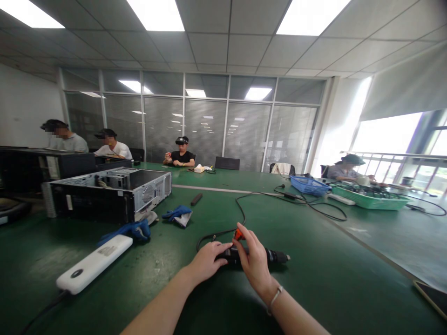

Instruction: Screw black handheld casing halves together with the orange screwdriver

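A black electric screwdriver [275, 256] lies across the green table in front of me, its narrow end to the right. My left hand [206, 261] is closed around its left part, thumb on the near side. Between the thumb and fingers of my right hand [254, 253] is a small orange piece [239, 234], held just above the screwdriver's middle. My fingers cover part of this piece, so its exact kind is unclear. A black cable [240, 207] curves from near the screwdriver's left end toward the back of the table.
To the left stand an open computer case [94, 204], a white power strip [94, 263] and blue gloves [178, 215]. A dark bar [196, 199] lies mid-table. Blue [309, 185] and green baskets [373, 199] are at right, a phone [431, 295] at the right edge. Several people sit around.
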### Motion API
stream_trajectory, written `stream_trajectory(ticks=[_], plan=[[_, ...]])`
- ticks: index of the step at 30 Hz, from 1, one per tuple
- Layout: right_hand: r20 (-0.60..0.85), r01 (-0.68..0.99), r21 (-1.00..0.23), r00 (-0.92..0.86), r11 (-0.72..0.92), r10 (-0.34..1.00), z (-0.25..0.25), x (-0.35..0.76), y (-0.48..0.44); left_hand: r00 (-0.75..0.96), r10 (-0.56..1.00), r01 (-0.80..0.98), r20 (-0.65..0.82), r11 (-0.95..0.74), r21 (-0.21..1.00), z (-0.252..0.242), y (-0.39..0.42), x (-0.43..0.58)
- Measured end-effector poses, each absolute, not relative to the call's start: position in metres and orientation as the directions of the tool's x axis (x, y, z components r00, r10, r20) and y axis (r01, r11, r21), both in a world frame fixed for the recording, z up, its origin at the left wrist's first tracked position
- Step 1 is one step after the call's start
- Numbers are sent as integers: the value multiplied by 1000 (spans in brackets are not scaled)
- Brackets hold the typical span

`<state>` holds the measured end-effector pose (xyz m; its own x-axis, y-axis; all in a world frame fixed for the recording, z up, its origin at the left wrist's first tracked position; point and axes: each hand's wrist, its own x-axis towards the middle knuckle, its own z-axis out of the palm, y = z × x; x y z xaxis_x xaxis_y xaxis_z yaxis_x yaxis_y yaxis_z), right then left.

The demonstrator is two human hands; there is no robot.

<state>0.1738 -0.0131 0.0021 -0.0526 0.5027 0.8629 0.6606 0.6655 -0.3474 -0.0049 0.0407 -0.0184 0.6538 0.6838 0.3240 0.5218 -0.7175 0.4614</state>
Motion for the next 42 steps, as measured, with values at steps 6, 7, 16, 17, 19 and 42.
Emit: stream_trajectory(ticks=[6, 7, 16, 17, 19, 42], plan=[[860, 614, -352, -86, 707, 503, 3, 172, -14, 649, 697, 528, 304, -701, 479, -14, 37, -4], [862, 627, -346, -80, 698, 500, 4, 171, -14, 650, 697, 530, 303, -702, 476, -13, 37, -4], [869, 687, -310, -75, 657, 489, 7, 175, -14, 638, 699, 523, 324, -702, 484, -18, 40, -4], [872, 688, -300, -83, 661, 483, 7, 175, -14, 616, 718, 534, 324, -683, 498, -19, 41, -5], [887, 686, -277, -87, 673, 454, 6, 175, -16, 557, 770, 574, 312, -628, 526, -20, 43, -6], [930, 487, -331, 25, 808, 366, -8, 161, -21, 574, 772, 539, 274, -608, 583, -5, 38, -9]])
